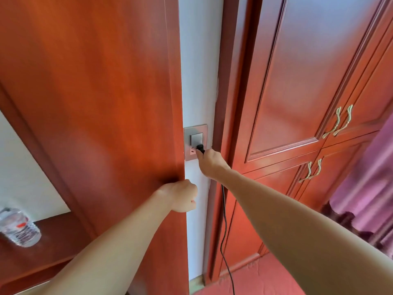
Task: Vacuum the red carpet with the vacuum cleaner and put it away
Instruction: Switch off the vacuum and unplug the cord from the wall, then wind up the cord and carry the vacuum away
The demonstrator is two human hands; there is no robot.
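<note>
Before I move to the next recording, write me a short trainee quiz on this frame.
1. Multiple choice: what does the right hand hold?
A) a water bottle
B) the black plug at the wall socket
C) a wardrobe handle
2. True or false: the left hand hangs free and touches nothing.
3. Fill in: the black cord runs down from the plug toward the red ____.

Key
1. B.
2. False: it grips the edge of the wooden door.
3. carpet.
</note>
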